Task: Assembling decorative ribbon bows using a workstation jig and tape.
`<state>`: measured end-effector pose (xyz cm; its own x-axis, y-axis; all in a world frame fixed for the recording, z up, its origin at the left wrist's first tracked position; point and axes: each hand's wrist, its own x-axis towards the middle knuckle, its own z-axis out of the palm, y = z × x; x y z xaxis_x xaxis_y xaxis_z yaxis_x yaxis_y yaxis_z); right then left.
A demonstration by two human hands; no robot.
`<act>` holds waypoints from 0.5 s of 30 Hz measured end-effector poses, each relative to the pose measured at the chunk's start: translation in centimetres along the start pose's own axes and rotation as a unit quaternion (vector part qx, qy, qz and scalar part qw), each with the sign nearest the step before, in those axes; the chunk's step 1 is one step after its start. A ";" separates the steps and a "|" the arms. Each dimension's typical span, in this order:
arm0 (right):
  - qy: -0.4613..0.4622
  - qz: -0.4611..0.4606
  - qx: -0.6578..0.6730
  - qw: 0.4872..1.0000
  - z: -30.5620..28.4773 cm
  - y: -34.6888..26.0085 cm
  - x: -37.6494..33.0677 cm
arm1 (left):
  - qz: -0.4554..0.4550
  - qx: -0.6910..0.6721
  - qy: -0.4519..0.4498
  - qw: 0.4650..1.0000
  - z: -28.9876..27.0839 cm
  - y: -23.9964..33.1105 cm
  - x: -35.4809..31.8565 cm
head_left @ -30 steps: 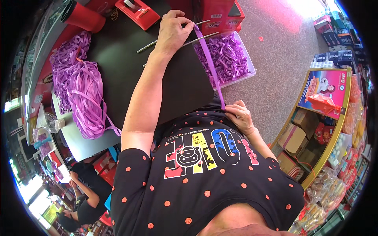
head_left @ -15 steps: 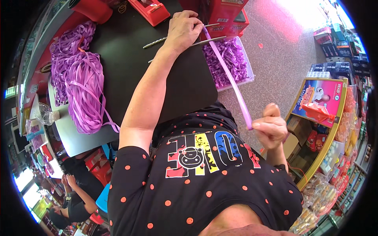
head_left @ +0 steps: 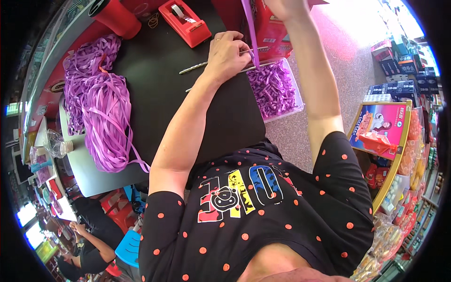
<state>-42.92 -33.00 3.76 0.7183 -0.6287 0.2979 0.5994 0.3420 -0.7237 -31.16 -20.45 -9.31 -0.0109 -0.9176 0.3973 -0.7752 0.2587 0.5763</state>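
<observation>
My left hand is closed over the table edge, its fingertips pinching a purple ribbon where it meets two thin metal rods, one with a twisted surface. Upward from there, the ribbon runs taut past the top edge. My right hand is stretched far forward at that edge, its fingers cut off, so its grip on the ribbon is hidden. Below the rod tips, a clear plastic box holds many short purple ribbon pieces. A large loose bundle of purple ribbon lies to the left.
On the black tabletop stand a red tape dispenser and a red cylinder. Red boxes stand beyond the plastic box. A display case is at right. Another person sits at lower left by a blue stool.
My right arm has swung from near my chest to far forward, and the ribbon now runs up instead of down toward me. My left hand stays at the rods.
</observation>
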 end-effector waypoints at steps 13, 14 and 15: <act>0.166 0.057 -0.069 0.982 -12.9 11.7 2.4 | -0.018 -0.005 0.020 1.000 0.2 0.6 0.2; 0.172 0.082 -0.073 0.979 -13.3 12.3 1.9 | -0.018 -0.005 0.018 1.000 0.2 0.6 0.2; 0.174 0.108 -0.074 0.976 -13.2 12.9 1.8 | -0.022 -0.004 0.020 1.000 0.1 0.5 0.1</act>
<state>-38.51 -38.93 -13.25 0.6436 -0.7610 -0.0813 0.3721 0.4040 -0.8357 -31.60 -20.42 -9.05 0.0481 -0.9154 0.3996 -0.7690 0.2214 0.5997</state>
